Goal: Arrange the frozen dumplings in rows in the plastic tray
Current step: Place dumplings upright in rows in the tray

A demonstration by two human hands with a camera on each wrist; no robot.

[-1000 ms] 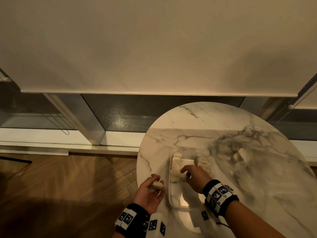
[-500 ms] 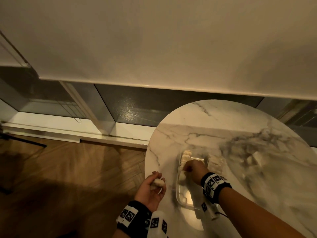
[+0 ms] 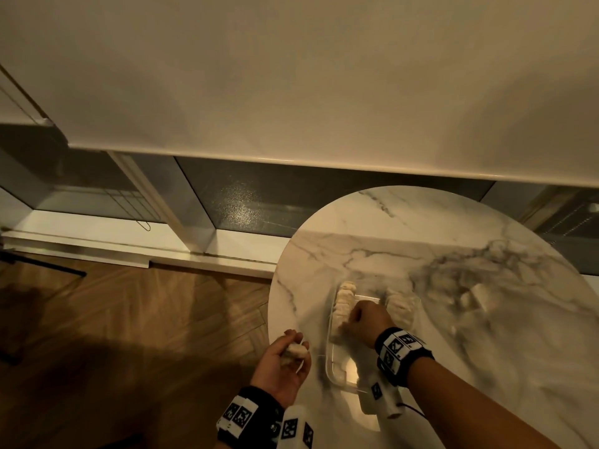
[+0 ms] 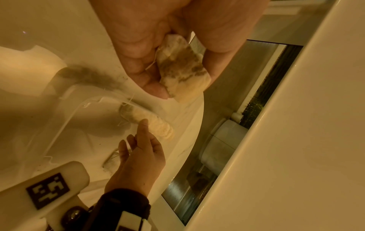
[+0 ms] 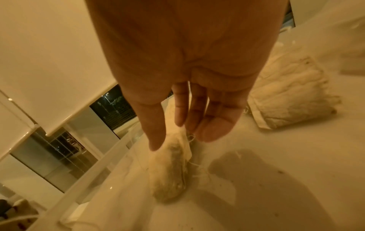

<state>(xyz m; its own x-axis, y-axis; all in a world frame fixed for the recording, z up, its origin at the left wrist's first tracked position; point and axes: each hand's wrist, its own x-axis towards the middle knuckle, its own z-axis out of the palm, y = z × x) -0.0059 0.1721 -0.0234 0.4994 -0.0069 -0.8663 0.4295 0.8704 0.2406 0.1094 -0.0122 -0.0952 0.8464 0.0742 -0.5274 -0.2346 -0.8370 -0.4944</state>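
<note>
Now the right hand (image 3: 364, 322), fingers straight on the row (image 3: 343, 304) inside the plastic tray (image 3: 334, 372), could topple it, while left hand (image 3: 282, 367) beside the tray pinches 1 dumpling (image 3: 295, 350).

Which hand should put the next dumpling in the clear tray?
Probably the left hand: it already grips a pale frozen dumpling beside the clear plastic tray. The right hand holds none; its straight fingers touch the dumpling row inside the tray.
</note>
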